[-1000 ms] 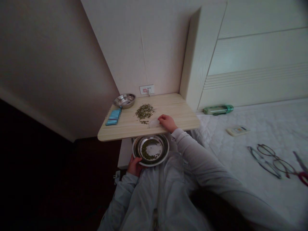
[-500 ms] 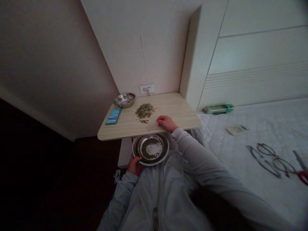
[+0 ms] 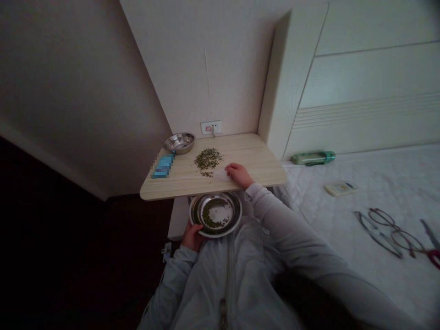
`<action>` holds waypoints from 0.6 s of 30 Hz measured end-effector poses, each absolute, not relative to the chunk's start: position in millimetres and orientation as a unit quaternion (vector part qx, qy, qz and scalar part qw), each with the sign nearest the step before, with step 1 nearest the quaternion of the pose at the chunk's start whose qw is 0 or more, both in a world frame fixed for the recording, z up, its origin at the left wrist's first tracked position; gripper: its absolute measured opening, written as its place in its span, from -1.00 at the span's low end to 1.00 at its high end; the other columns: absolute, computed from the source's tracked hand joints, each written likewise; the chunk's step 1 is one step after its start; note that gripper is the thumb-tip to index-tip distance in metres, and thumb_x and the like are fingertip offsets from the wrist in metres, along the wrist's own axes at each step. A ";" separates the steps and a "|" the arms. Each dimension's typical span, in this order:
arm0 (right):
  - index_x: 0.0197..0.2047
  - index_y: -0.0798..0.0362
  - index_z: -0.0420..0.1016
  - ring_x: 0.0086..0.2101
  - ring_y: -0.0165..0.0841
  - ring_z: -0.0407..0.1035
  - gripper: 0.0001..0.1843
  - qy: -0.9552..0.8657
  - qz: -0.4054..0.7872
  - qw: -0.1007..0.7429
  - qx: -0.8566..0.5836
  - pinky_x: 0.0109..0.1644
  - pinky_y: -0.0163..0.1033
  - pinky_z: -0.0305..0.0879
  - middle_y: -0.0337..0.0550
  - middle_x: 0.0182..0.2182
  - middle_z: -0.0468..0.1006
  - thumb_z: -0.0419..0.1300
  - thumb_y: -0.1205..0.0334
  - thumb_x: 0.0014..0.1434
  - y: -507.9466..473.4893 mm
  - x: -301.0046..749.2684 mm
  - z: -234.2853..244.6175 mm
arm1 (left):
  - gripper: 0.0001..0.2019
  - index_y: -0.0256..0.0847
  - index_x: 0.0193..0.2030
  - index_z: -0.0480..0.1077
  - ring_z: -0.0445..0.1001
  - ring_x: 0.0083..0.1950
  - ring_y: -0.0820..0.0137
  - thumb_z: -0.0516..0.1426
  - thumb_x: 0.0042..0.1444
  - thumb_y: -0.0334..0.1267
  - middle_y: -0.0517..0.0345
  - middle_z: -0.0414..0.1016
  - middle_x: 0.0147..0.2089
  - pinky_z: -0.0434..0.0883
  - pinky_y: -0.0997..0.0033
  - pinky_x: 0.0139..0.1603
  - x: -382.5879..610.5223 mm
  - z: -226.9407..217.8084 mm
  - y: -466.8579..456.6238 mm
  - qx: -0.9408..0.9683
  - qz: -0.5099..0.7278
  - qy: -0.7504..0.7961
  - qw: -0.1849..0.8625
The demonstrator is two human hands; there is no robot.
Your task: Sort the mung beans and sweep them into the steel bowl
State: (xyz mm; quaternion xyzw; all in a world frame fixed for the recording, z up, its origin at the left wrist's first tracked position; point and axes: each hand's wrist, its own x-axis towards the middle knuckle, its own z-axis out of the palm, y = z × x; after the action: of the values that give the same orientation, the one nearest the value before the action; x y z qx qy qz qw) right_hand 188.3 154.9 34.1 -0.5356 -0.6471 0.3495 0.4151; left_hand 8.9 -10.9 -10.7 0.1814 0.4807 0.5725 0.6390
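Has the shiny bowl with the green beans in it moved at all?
No. The bowl stays in the same place, just below the front edge of the table, and the left hand holds its rim.

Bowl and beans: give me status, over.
Left hand grips bowl rim, bowl below table edge, beans inside. Right hand on table, holding white card beside bean pile. Spare bowl and blue phone off to the side.

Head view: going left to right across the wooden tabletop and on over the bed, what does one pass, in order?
Blue flat object → loose pile of green beans → right hand → green bottle → white remote-like device → eyeglasses
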 end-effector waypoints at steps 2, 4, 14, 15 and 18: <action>-0.45 0.08 0.40 -0.52 -0.49 0.25 -0.77 -0.639 0.323 0.419 -0.559 -0.43 -0.40 0.10 -0.29 -0.61 0.40 -0.05 0.22 -0.07 158.3 182.7 33.6 | -0.42 -0.10 -0.05 0.19 0.39 -0.48 0.37 0.07 -0.33 -0.49 0.23 0.40 -0.45 0.35 0.40 -0.61 8.9 -10.5 -10.8 0.181 0.572 0.481 0.639; -0.46 0.06 0.40 -0.50 -0.48 0.26 -0.78 -0.643 0.299 0.405 -0.577 -0.42 -0.39 0.09 -0.29 -0.60 0.42 -0.03 0.19 -0.07 159.6 177.3 33.5 | -0.42 -0.10 -0.05 0.19 0.39 -0.48 0.37 0.07 -0.33 -0.49 0.24 0.40 -0.45 0.35 0.41 -0.61 8.6 -10.7 -10.9 0.181 0.572 0.482 0.638; -0.36 0.06 0.42 -0.45 -0.46 0.29 -0.77 -0.682 0.281 0.368 -0.566 -0.36 -0.39 0.14 -0.27 -0.55 0.45 -0.02 0.23 -0.05 152.3 176.5 35.7 | -0.43 -0.11 -0.06 0.20 0.39 -0.47 0.37 0.08 -0.33 -0.49 0.22 0.41 -0.42 0.36 0.41 -0.62 8.4 -11.4 -11.7 0.183 0.578 0.479 0.635; -0.36 0.06 0.42 -0.44 -0.46 0.29 -0.77 -0.687 0.275 0.362 -0.566 -0.35 -0.39 0.14 -0.27 -0.54 0.45 -0.02 0.23 -0.05 151.5 176.6 36.1 | -0.43 -0.11 -0.06 0.20 0.39 -0.47 0.37 0.08 -0.33 -0.48 0.22 0.41 -0.42 0.36 0.41 -0.62 8.5 -11.2 -11.7 0.184 0.578 0.478 0.635; -0.37 0.07 0.43 -0.42 -0.45 0.30 -0.77 -0.701 0.266 0.348 -0.563 -0.34 -0.39 0.14 -0.26 -0.54 0.46 -0.02 0.24 -0.05 149.6 176.7 36.9 | -0.42 -0.11 -0.05 0.19 0.38 -0.49 0.39 0.07 -0.33 -0.48 0.23 0.41 -0.42 0.35 0.42 -0.65 8.7 -11.0 -11.7 0.188 0.578 0.475 0.636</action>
State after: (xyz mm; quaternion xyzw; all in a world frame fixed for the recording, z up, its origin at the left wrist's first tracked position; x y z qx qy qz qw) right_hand 176.7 149.6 36.9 -0.5627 -0.7009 0.2660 0.3484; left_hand 8.7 -11.7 -11.0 0.1879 0.4754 0.5785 0.6356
